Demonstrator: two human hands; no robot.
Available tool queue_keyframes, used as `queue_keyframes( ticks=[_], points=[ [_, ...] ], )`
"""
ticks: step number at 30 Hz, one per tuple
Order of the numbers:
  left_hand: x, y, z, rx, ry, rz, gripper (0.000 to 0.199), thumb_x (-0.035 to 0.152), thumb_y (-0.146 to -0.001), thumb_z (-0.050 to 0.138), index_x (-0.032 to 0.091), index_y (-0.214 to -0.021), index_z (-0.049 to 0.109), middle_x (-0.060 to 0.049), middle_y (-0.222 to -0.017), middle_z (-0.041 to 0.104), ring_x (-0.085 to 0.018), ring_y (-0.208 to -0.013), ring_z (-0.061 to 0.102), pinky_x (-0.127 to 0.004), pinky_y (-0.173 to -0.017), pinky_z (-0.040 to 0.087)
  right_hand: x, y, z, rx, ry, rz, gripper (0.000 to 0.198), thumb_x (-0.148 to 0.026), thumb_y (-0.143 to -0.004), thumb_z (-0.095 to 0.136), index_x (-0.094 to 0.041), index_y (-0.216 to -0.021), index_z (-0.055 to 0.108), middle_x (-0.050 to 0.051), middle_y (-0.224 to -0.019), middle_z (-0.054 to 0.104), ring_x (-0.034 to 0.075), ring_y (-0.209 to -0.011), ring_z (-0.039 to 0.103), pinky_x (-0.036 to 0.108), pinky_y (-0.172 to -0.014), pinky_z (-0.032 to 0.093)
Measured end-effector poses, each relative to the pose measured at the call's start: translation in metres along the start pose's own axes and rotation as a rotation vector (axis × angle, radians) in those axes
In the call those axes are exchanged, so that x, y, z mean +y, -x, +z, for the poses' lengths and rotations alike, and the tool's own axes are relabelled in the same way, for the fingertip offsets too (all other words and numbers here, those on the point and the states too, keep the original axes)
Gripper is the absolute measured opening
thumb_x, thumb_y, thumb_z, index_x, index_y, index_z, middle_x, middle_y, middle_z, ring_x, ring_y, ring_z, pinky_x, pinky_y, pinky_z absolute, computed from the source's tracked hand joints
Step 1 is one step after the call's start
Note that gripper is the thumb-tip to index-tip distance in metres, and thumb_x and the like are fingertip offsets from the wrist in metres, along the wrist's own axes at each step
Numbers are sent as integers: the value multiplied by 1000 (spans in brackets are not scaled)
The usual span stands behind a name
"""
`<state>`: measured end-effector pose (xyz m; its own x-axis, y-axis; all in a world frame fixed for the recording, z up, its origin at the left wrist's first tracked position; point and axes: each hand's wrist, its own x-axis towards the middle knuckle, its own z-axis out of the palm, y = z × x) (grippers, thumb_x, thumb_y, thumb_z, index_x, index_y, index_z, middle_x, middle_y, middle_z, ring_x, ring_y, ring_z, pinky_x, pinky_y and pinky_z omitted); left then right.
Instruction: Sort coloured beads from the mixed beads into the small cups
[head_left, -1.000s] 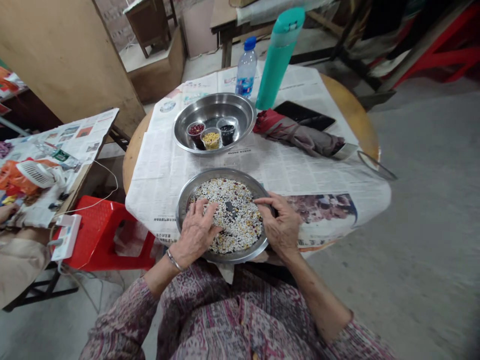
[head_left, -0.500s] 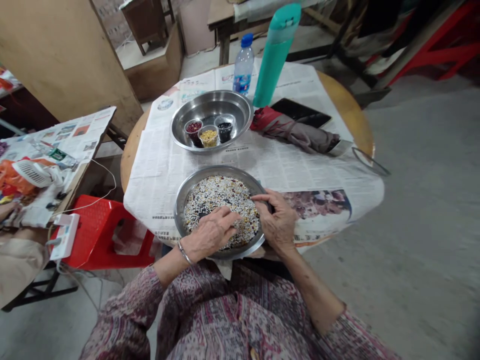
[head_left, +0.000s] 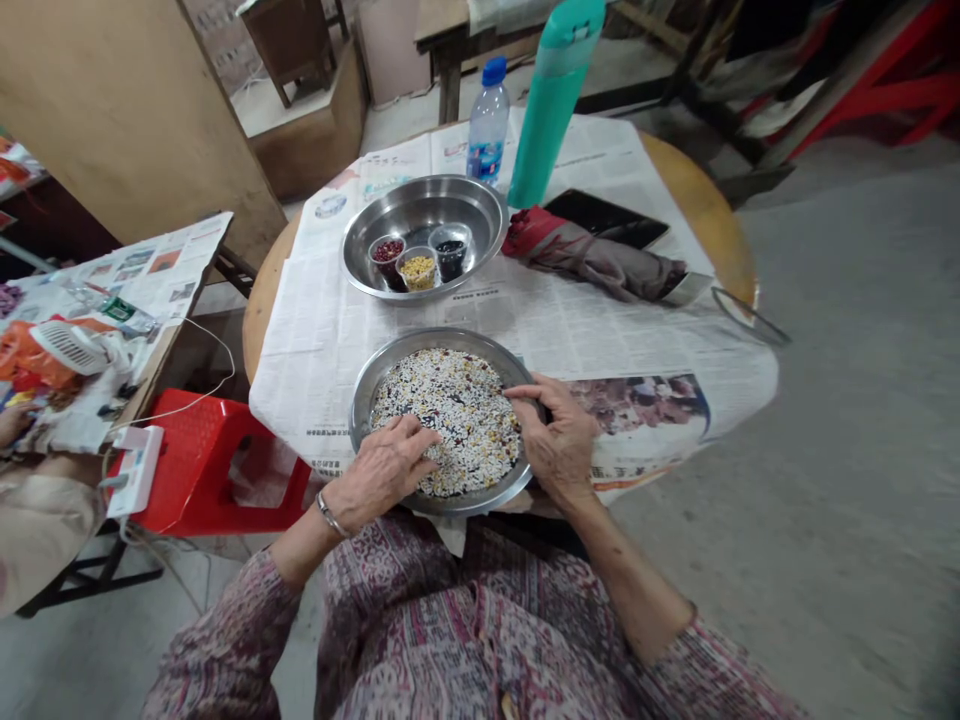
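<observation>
Cloth [head_left: 480, 650] with a purple and grey pattern covers the person's body and upper arms, just this side of the tray [head_left: 472, 504]. The tray is round and metal, and grain [head_left: 457, 400] lies spread over its floor, mostly white, mixed with yellow, dark and reddish bits. The left hand [head_left: 386, 470], a bracelet [head_left: 330, 515] at its wrist, reaches over the tray's near left rim; its fingers curl down to the grain, thumb a little apart from the forefinger, and I cannot tell whether the tips pinch any. The right hand [head_left: 559, 440] is at the tray's right rim, thumb and forefinger reaching inward with a gap between them; its other fingers are mostly hidden, so I cannot tell whether they are clamped on the rim. Left of the tray, beside the worktop [head_left: 701, 200], is a red stool [head_left: 199, 465] with a power strip [head_left: 137, 472] at its left edge. Newspaper [head_left: 315, 330] covers most of the worktop around the tray. Beyond the tray, and apart from it, sits a basin [head_left: 484, 225] with three clear cups [head_left: 417, 272] of red, yellow and black contents. Beyond the tray to the right lie a grey and red umbrella [head_left: 600, 262] and, just behind it, a dark slab [head_left: 611, 217]. Farthest beyond the tray, a bottle [head_left: 489, 125] with a blue cap and a teal flask [head_left: 555, 110] stand near each other.
</observation>
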<state>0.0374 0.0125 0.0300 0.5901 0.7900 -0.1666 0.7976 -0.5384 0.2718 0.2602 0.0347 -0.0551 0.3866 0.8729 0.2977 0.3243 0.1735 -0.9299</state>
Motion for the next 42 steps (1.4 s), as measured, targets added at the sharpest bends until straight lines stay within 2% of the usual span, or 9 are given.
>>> queue_keyframes(
  ticks=[3,7,13,18,24,29,32,37,42],
  points=[
    [-1,2,0,-52,27,-4,21,34,-99,55,20,-115,55,-6,-111,60,-22,-104,59,-38,-92,52,-1,0,-1,8,7,-3,17,-27,-79,60,-22,-79,76,8,-100,75,26,-106,68,43,-97,50],
    [-3,-6,9,-43,103,17,16,21,-99,51,19,-114,55,-5,-109,61,-19,-100,61,-36,-91,52,-2,0,-1,9,12,-2,17,-26,-79,60,-22,-80,76,8,-99,76,26,-107,68,42,-97,50],
    [-17,-22,22,177,80,-72,22,10,-98,42,21,-109,58,-4,-102,60,-17,-95,61,-33,-88,54,-1,0,-1,12,19,-2,17,-27,-80,60,-22,-79,76,8,-99,75,26,-106,68,43,-97,50],
    [-23,-24,22,312,110,-61,11,20,-99,51,22,-107,57,-4,-101,59,-18,-95,60,-35,-89,54,0,0,0,3,15,-4,16,-27,-80,60,-22,-80,75,8,-101,75,26,-108,67,42,-98,49],
    [-20,-24,25,293,123,-19,11,26,-98,56,22,-108,59,-3,-100,62,-17,-93,62,-34,-86,54,0,1,1,2,11,11,17,-28,-81,60,-22,-80,75,8,-104,75,27,-110,67,43,-99,48],
    [-21,-24,26,292,148,9,9,21,-100,52,21,-105,59,-3,-98,65,-17,-93,63,-34,-88,54,-2,1,1,2,11,5,17,-27,-80,59,-22,-79,75,8,-100,75,26,-108,67,41,-98,49],
    [-22,-24,24,335,160,22,12,19,-101,48,21,-100,60,-3,-94,65,-16,-91,63,-33,-87,54,-2,0,1,-1,13,5,17,-27,-80,59,-22,-79,75,8,-101,75,26,-108,67,41,-98,49],
    [-21,-26,22,399,144,59,13,19,-101,48,20,-96,60,-3,-92,68,-17,-91,63,-39,-94,51,0,0,1,-2,10,4,16,-27,-80,59,-22,-80,75,8,-102,74,26,-110,66,42,-99,48],
    [-18,-24,23,410,186,35,9,19,-100,51,19,-98,60,-4,-94,66,-16,-90,61,-33,-87,53,-2,0,1,4,1,-14,15,-26,-80,59,-22,-78,74,7,-98,74,24,-104,67,40,-96,49]
  ],
)
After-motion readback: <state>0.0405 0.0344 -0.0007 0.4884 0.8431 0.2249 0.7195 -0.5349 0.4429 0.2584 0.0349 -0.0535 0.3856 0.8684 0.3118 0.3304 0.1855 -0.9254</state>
